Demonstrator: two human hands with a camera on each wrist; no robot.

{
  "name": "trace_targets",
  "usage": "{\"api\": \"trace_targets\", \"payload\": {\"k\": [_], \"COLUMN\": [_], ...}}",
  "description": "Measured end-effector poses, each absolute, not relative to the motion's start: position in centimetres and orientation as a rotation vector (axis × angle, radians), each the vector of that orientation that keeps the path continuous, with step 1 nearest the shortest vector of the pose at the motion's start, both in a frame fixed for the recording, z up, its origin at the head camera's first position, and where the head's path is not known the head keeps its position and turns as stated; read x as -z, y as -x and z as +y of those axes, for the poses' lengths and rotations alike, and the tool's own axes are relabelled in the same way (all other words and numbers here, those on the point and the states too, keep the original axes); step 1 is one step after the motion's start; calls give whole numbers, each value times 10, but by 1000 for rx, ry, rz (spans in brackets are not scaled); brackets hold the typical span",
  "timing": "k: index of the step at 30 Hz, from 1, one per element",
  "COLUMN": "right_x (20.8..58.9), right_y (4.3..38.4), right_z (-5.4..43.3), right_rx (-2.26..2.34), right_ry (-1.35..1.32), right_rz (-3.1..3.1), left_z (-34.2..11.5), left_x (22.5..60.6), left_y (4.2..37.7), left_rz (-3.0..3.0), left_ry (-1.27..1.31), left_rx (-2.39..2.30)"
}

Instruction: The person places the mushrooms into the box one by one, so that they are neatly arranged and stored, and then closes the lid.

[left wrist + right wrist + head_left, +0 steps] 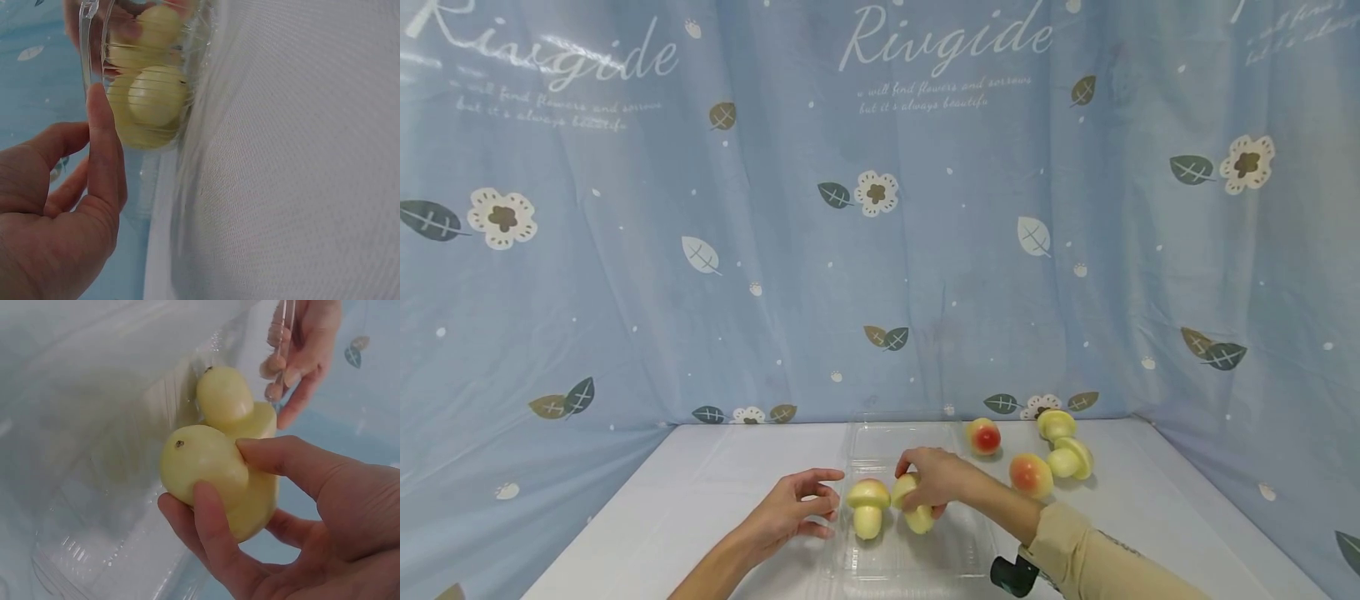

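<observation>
A clear plastic box [957,552] with its lid raised at the back sits on the white table. One yellow model mushroom [868,518] lies in its left part, stem toward me. Beside it, my right hand [942,481] grips a second yellow mushroom [203,464] between thumb and fingers, inside the box. The right wrist view shows the two mushrooms side by side, with dark dots on their stem ends. My left hand [792,507] is at the box's left side, fingers loosely bent and holding nothing. In the left wrist view a fingertip is at the box's clear rim [87,44].
Right of the box lie more mushrooms: a red-capped one [984,437] at the back, another red-capped one [1031,476] nearer, and two yellow ones [1057,424] farther right. A blue patterned curtain [955,275] stands behind the table. A black device [1015,575] is on my right wrist.
</observation>
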State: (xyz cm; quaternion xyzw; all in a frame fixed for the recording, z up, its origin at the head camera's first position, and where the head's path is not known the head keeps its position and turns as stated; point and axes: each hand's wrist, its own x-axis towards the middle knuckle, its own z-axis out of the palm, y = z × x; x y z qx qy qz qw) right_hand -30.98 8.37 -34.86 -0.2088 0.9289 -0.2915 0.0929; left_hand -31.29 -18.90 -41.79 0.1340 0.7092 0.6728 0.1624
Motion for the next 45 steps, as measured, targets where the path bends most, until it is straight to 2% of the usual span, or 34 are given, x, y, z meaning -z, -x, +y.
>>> {"api": "trace_targets", "payload": {"k": [45], "right_x": [340], "right_y": [313], "right_z": [84], "right_rx": [727], "right_ry": [521], "right_rz": [2755], "left_z": [-189], "left_x": [419], "left_y": [312], "left_rz": [2017], "left_ry": [-384], "left_rx": [-1926]}}
